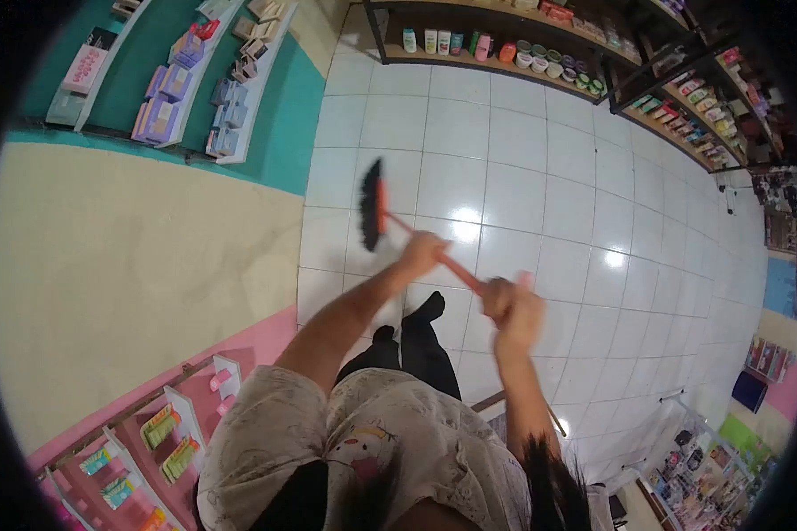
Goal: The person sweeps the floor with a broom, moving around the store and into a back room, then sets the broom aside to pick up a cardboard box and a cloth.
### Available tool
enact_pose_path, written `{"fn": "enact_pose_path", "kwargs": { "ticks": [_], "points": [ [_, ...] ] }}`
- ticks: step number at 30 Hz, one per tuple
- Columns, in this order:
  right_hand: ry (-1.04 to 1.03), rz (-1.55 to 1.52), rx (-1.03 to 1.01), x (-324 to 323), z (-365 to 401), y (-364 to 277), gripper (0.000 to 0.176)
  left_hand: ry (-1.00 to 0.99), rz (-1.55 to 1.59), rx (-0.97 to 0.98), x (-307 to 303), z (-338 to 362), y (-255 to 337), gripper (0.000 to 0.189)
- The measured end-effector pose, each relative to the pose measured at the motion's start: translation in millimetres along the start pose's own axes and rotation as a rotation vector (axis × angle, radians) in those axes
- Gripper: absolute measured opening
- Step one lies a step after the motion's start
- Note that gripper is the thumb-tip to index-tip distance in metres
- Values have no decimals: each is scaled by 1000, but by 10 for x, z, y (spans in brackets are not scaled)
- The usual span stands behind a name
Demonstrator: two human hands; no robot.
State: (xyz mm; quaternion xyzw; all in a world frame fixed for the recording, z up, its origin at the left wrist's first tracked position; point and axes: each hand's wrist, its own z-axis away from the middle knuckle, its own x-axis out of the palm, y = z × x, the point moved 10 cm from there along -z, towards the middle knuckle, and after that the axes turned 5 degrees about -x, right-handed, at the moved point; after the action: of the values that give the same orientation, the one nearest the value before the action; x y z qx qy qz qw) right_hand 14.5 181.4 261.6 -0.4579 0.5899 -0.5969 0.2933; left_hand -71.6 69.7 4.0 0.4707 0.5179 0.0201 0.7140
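In the head view a broom with an orange-red handle (pixel 460 271) and dark bristles (pixel 369 205) slants across the middle. My left hand (pixel 423 253) is wrapped round the lower handle, nearer the broom head. Higher up, my right hand (pixel 512 307) grips near the handle's top end, its thumb pointing up along it; motion blurs it slightly. The broom head is over the white tiled floor (pixel 522 195), close to the wall on the left, its bristles facing that wall. My feet in black socks (pixel 429 306) stand on the tiles below the handle.
Wall shelves with small boxes (pixel 159 97) hang at upper left; pink shelves with packets (pixel 168 442) are at lower left. A dark rack with bottles and jars (pixel 496 53) lines the far side. A display rack (pixel 700 469) stands at lower right.
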Motion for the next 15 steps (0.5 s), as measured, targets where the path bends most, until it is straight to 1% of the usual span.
{"fn": "enact_pose_path", "kwargs": {
  "ticks": [1, 2, 3, 5, 8, 11, 13, 15],
  "points": [
    [59, 32, 58, -101, -10, -274, 54, 62, 151, 31, 117, -65, 358, 10],
    [118, 66, 114, -199, -11, -531, 54, 25, 214, 61, 254, -140, 738, 9],
    [71, 207, 52, -215, -197, -708, 52, 138, 484, 143, 192, -484, 1068, 23],
    [20, 327, 4, -105, -179, -853, 44, 202, 550, 255, 334, -529, 1485, 34],
    [-296, 493, -279, 193, -223, -950, 35, -187, 436, 142, 586, -663, 1795, 41],
    [-279, 382, -399, 136, -261, -1420, 32, -91, 467, 182, 113, -662, 2068, 42],
    [-214, 196, -341, 40, -284, -1657, 35, -112, 370, 164, -139, -636, 2076, 40],
    [-163, -5, -311, -57, -316, -1750, 37, -144, 234, 136, -410, -587, 1897, 42]
  ]
}}
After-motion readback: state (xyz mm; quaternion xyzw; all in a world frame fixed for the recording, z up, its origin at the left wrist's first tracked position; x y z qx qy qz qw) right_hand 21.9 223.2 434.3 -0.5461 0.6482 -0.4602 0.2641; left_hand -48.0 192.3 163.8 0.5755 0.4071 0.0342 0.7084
